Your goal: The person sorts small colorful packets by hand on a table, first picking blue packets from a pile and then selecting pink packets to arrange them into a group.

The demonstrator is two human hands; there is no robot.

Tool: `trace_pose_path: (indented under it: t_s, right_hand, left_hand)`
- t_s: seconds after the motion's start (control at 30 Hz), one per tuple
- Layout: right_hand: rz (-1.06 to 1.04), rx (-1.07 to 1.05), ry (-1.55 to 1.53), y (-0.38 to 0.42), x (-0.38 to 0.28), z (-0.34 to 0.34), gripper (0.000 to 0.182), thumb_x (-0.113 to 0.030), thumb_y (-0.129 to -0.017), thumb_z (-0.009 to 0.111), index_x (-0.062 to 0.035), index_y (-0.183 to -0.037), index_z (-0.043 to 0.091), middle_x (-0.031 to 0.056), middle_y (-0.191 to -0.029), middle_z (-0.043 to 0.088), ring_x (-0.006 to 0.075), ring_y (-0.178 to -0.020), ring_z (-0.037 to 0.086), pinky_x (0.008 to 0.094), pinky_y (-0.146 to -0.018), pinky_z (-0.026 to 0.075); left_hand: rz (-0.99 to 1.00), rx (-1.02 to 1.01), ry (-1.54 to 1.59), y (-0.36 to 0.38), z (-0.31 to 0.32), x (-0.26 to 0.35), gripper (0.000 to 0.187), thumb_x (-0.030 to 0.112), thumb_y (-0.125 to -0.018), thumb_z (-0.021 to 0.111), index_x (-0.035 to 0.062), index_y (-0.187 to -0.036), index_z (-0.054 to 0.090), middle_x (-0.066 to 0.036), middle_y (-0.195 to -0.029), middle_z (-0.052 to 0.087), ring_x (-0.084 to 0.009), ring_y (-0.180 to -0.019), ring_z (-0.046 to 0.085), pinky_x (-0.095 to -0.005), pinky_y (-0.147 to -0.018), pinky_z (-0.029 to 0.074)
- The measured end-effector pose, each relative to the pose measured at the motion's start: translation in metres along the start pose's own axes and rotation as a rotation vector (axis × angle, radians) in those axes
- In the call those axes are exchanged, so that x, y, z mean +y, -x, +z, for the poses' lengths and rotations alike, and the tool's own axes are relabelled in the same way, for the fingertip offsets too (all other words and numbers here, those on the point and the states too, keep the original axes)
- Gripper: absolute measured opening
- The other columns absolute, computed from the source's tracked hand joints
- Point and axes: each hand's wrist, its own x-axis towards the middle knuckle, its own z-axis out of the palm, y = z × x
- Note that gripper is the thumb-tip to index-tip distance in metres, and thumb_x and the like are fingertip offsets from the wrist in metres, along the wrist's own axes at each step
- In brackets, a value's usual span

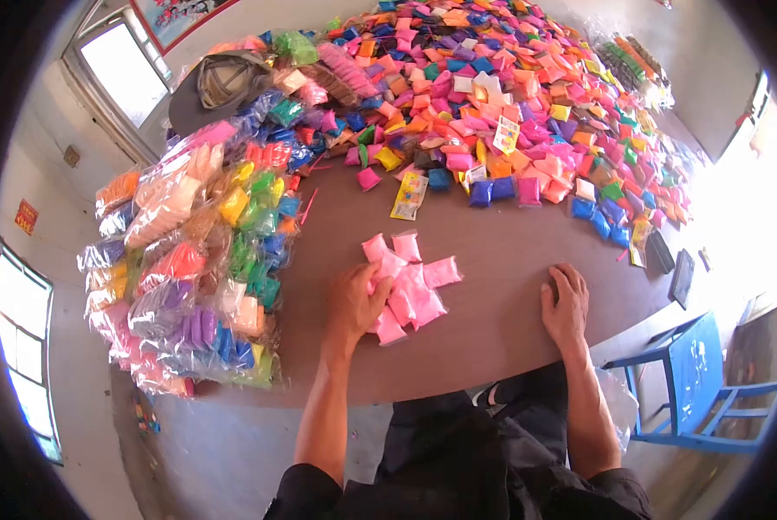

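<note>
A small heap of light pink packets lies on the brown table. At the heap's left edge is my left hand, touching the packets, its thumb spread from the fingers; its fingertips are partly hidden. My right hand rests on the table to the right of the heap, fingers apart and slightly bent, holding nothing.
A large mound of colourful packets covers the table's far side. Bagged packets are stacked at the left, with a cap behind them. Yellow printed cards lie near the mound. A blue chair stands at the right.
</note>
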Motion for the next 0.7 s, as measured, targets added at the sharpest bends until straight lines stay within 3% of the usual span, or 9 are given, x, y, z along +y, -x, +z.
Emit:
trace_pose_path:
  t_s: [0.07, 0.17, 0.27, 0.37, 0.47, 0.57, 0.7]
  right_hand:
    - [0.020, -0.012, -0.005, 0.000, -0.003, -0.001, 0.035, -0.014, -0.097, 0.068, -0.0002, -0.129, 0.071, 0.0165, -0.145, 0.062, 0.0389, -0.140, 0.054, 0.0499, -0.120, 0.040]
    - [0.026, -0.011, -0.024, 0.000, -0.006, -0.003, 0.035, -0.014, -0.096, 0.069, -0.0007, -0.129, 0.071, 0.0155, -0.145, 0.062, 0.0382, -0.140, 0.054, 0.0498, -0.120, 0.040]
    - [0.035, -0.029, -0.029, -0.001, -0.007, -0.005, 0.036, -0.014, -0.096, 0.069, -0.0010, -0.129, 0.071, 0.0147, -0.144, 0.063, 0.0376, -0.139, 0.054, 0.0498, -0.119, 0.040]
    - [0.031, -0.037, -0.019, -0.001, -0.007, -0.007, 0.036, -0.012, -0.096, 0.071, -0.0015, -0.130, 0.070, 0.0154, -0.145, 0.062, 0.0381, -0.138, 0.055, 0.0485, -0.119, 0.041]
    - [0.029, -0.028, -0.008, -0.002, -0.007, -0.006, 0.036, -0.012, -0.095, 0.071, -0.0009, -0.130, 0.070, 0.0158, -0.145, 0.062, 0.0385, -0.138, 0.055, 0.0488, -0.119, 0.041]
    - [0.018, -0.019, 0.005, -0.001, -0.001, -0.002, 0.036, -0.012, -0.095, 0.070, -0.0006, -0.130, 0.070, 0.0164, -0.145, 0.062, 0.0389, -0.138, 0.055, 0.0491, -0.119, 0.041]
    - [0.019, -0.021, -0.003, -0.001, -0.001, -0.002, 0.037, -0.012, -0.095, 0.071, -0.0005, -0.130, 0.070, 0.0172, -0.146, 0.062, 0.0388, -0.138, 0.055, 0.0496, -0.119, 0.041]
  left_hand:
    - [0.121, 0.100, -0.019, 0.006, 0.008, 0.004, 0.039, 0.032, -0.097, 0.076, -0.0020, -0.116, 0.076, -0.023, -0.116, 0.077, -0.0427, -0.107, 0.073, -0.0488, -0.093, 0.057]
    - [0.112, 0.154, 0.090, 0.005, 0.014, -0.009, 0.039, 0.032, -0.100, 0.075, -0.0031, -0.116, 0.075, -0.023, -0.117, 0.077, -0.0405, -0.107, 0.074, -0.0470, -0.091, 0.058]
    - [-0.158, 0.238, 0.372, 0.012, 0.010, -0.029, 0.041, 0.035, -0.103, 0.073, -0.0040, -0.116, 0.075, -0.023, -0.117, 0.077, -0.0379, -0.107, 0.075, -0.0448, -0.091, 0.058]
    - [-0.287, 0.141, 0.247, 0.027, -0.003, -0.041, 0.041, 0.035, -0.105, 0.071, -0.0029, -0.120, 0.074, -0.022, -0.112, 0.078, -0.0336, -0.103, 0.076, -0.0420, -0.089, 0.058]
    - [-0.233, 0.111, 0.157, 0.040, -0.006, -0.019, 0.041, 0.033, -0.103, 0.074, -0.0024, -0.124, 0.073, -0.020, -0.105, 0.078, -0.0309, -0.098, 0.076, -0.0410, -0.088, 0.058]
    - [-0.291, 0.102, 0.304, 0.046, 0.005, -0.026, 0.043, 0.030, -0.101, 0.077, -0.0005, -0.131, 0.071, -0.015, -0.110, 0.078, -0.0198, -0.100, 0.074, -0.0352, -0.090, 0.058]
    - [-0.358, 0.066, 0.412, 0.043, -0.001, -0.031, 0.049, 0.032, -0.095, 0.085, 0.0003, -0.130, 0.072, -0.012, -0.106, 0.080, -0.0292, -0.095, 0.076, -0.0390, -0.089, 0.059]
